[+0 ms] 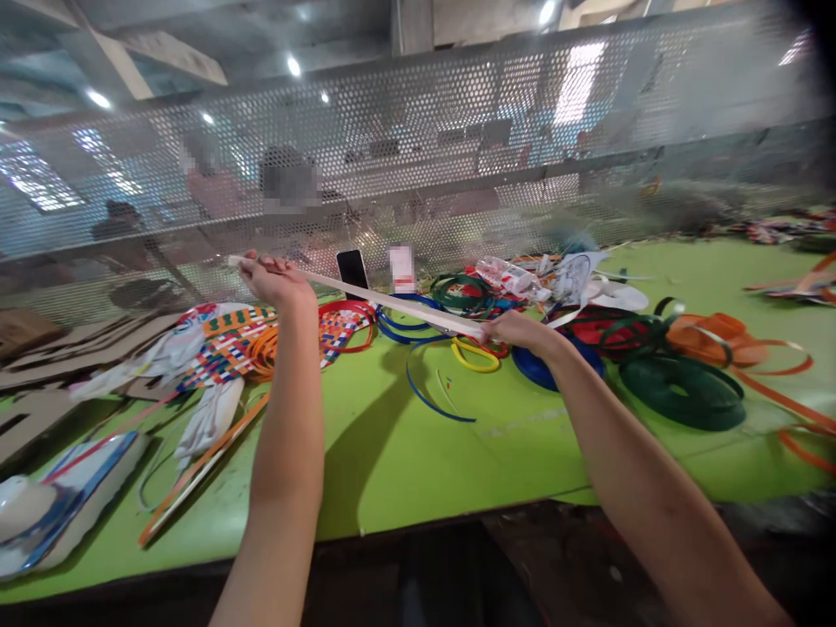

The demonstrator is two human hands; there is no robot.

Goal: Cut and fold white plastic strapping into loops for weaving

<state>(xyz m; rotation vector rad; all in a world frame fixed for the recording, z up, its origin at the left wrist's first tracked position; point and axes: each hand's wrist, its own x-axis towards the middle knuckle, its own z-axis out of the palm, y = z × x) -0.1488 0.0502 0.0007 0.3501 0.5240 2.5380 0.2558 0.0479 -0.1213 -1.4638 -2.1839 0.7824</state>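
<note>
A bundle of flat white strips [392,300] stretches at a slant between my two hands, above the green table. My left hand [271,279] is closed around its far left end, raised higher than the other hand. Lower down, my right hand [515,331] pinches the right end, and a loose white strip curls beyond it. Under and beside the right hand lies a coil of blue strip [545,370]. A yellow loop [475,355] is just left of it. Below my left hand is a woven multicoloured piece [228,353] with an orange coil [263,353].
Dark green coils [683,392] and orange strips [718,340] lie at the right. A phone [353,272] leans near the perforated metal screen [418,139] at the back. Cardboard pieces [71,348] and a white-and-blue object [65,496] are at the left. People are visible behind the screen.
</note>
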